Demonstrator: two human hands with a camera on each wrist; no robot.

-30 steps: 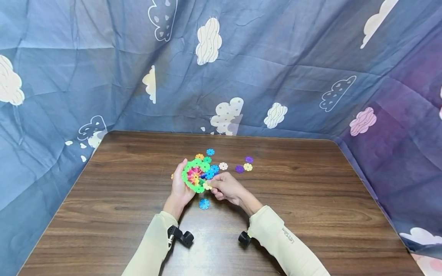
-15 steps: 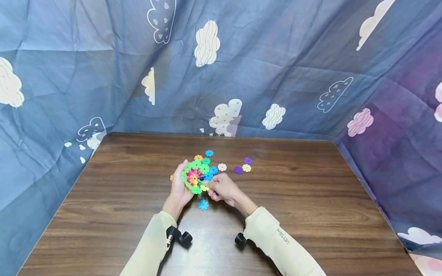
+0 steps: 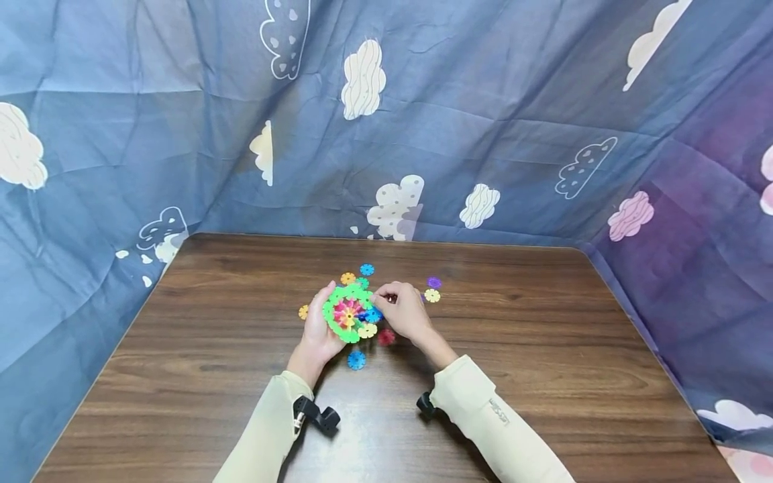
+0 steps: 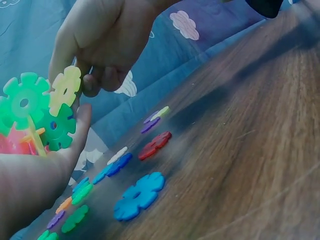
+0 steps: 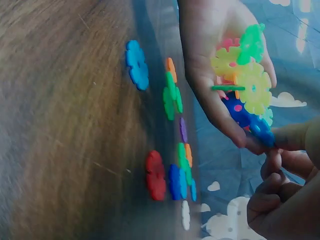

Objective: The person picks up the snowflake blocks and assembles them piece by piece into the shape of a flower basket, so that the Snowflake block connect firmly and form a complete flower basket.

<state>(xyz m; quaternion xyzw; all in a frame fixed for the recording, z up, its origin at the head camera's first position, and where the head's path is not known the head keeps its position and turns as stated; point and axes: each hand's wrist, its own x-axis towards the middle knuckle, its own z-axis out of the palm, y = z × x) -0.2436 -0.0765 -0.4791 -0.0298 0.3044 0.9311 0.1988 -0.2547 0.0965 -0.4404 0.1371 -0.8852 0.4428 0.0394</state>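
Left hand (image 3: pixel 318 333) cups a multicoloured cluster of plastic flower-discs (image 3: pixel 347 312), likely light and stiff, best gripped where right hand (image 3: pixel 407 313) pinches its edge.

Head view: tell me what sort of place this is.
Probably an indoor corner set up for recording: a wood-grain table with creased cloud-print fabric hung behind it and at its sides, flower-shaped plastic discs on top, and black wrist cameras on the person.
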